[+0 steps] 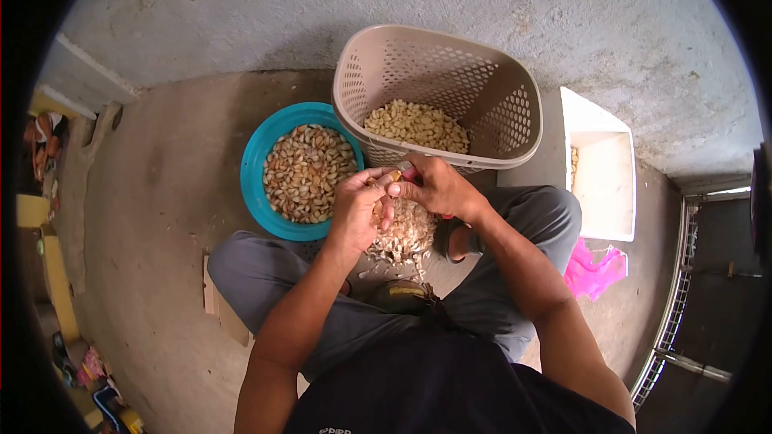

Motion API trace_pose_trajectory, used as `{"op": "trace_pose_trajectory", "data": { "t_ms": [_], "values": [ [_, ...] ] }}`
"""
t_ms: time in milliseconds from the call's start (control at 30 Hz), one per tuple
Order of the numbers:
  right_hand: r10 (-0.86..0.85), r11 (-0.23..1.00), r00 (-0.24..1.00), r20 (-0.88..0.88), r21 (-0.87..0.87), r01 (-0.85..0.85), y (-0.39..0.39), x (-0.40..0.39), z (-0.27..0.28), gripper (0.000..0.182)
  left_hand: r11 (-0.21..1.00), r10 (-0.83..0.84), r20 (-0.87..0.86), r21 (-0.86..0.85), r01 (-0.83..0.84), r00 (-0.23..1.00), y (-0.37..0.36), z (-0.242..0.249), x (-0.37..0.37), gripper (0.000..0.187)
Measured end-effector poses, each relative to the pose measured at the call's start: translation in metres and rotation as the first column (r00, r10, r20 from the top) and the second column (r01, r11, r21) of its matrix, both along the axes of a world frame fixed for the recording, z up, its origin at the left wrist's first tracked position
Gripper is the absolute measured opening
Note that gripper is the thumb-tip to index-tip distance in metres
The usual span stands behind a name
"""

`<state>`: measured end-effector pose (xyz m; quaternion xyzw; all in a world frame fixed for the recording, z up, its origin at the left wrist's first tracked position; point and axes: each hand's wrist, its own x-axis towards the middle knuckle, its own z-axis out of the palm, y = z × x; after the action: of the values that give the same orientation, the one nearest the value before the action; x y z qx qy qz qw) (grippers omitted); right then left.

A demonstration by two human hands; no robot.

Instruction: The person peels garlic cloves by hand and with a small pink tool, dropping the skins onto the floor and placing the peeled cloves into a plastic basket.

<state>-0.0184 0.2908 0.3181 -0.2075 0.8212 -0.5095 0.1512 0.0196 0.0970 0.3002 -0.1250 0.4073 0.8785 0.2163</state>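
Observation:
My left hand (pixel 356 207) is closed, its fingertips pinching what looks like a garlic clove (pixel 395 177), mostly covered by the fingers. Against it is my right hand (pixel 438 187), wrapped round a small knife (pixel 446 215) whose red handle end shows below the palm. The blade is mostly hidden. Directly beneath both hands lies a heap of garlic skins (pixel 406 233) on the floor. To the left, a turquoise basin (pixel 252 185) holds many unpeeled garlic cloves (pixel 310 173). Beyond the hands stands a beige perforated basket (pixel 515 162) with pale peeled cloves (pixel 418 126) at its bottom.
A white box (pixel 603 185) lies at the right, with some cloves beside its inner edge. A pink plastic bag (pixel 593 269) rests in front of it. The rough wall (pixel 281 8) rises behind the basket. Another person (pixel 42 141) is partly visible at far left.

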Motion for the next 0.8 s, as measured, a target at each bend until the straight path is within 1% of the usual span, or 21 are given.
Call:
{"op": "trace_pose_trajectory", "data": {
  "t_ms": [67, 167, 267, 367, 467, 567, 700, 767, 800],
  "values": [
    [0.001, 1.0, 0.998, -0.067, -0.009, -0.002, 0.0, 0.001, -0.004, 0.047, 1.0, 0.015, 0.005, -0.013, -0.015, 1.0, 0.0, -0.001, 0.0, 0.023],
    [0.014, 0.999, 0.995, -0.102, 0.049, -0.009, -0.002, 0.003, -0.002, 0.046, 0.999, 0.022, 0.02, -0.043, -0.021, 1.0, -0.001, -0.002, -0.001, 0.023],
    [0.055, 0.989, 0.994, -0.096, 0.141, -0.042, -0.002, 0.003, 0.007, 0.046, 0.997, 0.048, 0.039, -0.063, -0.045, 0.998, 0.001, -0.001, 0.0, 0.023],
    [0.07, 0.994, 0.984, -0.163, 0.092, -0.055, -0.006, 0.007, 0.0, 0.045, 0.994, 0.092, 0.056, -0.065, -0.088, 0.994, 0.002, -0.001, 0.002, 0.021],
    [0.086, 0.985, 0.988, -0.128, 0.157, -0.066, -0.006, 0.007, 0.003, 0.043, 0.993, 0.112, 0.066, -0.056, -0.109, 0.991, 0.002, -0.006, 0.002, 0.021],
    [0.122, 0.98, 0.975, -0.184, 0.179, -0.088, -0.006, 0.008, 0.002, 0.04, 0.987, 0.156, 0.098, -0.053, -0.151, 0.983, 0.004, -0.006, 0.002, 0.021],
    [0.208, 0.958, 0.961, -0.182, 0.238, -0.163, -0.007, 0.018, 0.007, 0.038, 0.978, 0.208, 0.148, -0.028, -0.206, 0.967, 0.001, -0.006, -0.005, 0.021],
    [0.237, 0.941, 0.958, -0.16, 0.282, -0.186, -0.006, 0.019, 0.01, 0.038, 0.986, 0.166, 0.12, -0.034, -0.163, 0.979, -0.003, -0.006, -0.006, 0.02],
    [0.249, 0.94, 0.958, -0.144, 0.274, -0.204, -0.004, 0.019, 0.009, 0.038, 0.991, 0.129, 0.104, -0.033, -0.127, 0.986, -0.005, -0.007, -0.007, 0.02]
  ]
}}
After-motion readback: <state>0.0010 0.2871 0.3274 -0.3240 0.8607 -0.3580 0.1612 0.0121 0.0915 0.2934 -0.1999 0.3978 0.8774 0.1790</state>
